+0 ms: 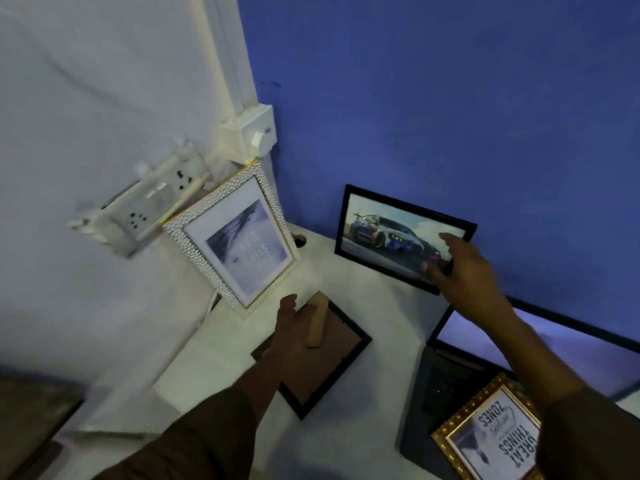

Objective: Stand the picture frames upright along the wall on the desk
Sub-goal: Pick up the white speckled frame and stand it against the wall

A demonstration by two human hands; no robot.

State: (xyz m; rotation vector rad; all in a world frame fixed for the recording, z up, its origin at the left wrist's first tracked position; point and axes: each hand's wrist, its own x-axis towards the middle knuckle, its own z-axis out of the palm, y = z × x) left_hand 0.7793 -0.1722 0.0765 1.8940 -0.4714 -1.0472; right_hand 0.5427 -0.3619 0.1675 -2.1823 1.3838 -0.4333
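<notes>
A white textured frame [239, 237] stands upright in the desk's corner, leaning on the white wall. A black frame with a car picture [388, 230] leans against the blue wall; my right hand [464, 268] has its fingers spread at this frame's right end, touching it. A dark frame [329, 355] lies face down on the desk with its brown backing and stand showing. My left hand [294, 327] rests on it beside the raised stand. A gold frame with text [491, 434] lies face up on the laptop at the lower right.
An open laptop [519, 341] sits at the right against the blue wall. Wall sockets [145, 209] and a switch box [252, 133] stick out of the white wall above the corner. The white desk [381, 393] has a cable hole [300, 240] near the corner.
</notes>
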